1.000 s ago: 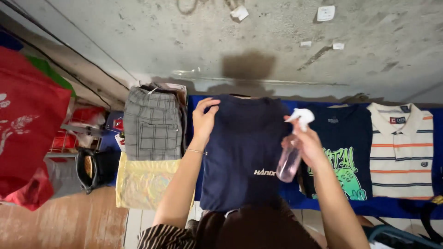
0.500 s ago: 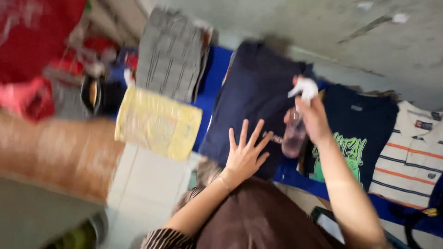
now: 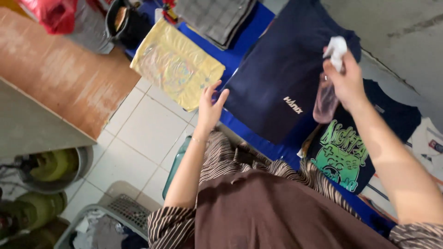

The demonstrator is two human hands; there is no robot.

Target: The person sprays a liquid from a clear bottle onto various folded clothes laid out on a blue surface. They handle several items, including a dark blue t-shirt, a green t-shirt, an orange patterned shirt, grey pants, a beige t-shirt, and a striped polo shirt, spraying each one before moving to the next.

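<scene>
A pale pink spray bottle with a white nozzle [image 3: 328, 87] is being gripped by the right hand [image 3: 345, 80] over the dark navy T-shirt [image 3: 281, 74]; the left hand [image 3: 211, 108], grip wide, is being held beside its edge.

brown top | striped brown/cream sleeves, rolled up | thin bracelet, left wrist [image 3: 198, 139]

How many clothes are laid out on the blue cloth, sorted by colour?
Navy shirts: 2, the plain navy shirt and the green-print shirt.
Yellow garment: 1.
Grey checked garment: 1.
White striped shirt, partly cut off: 1.
Total: 5.
</scene>
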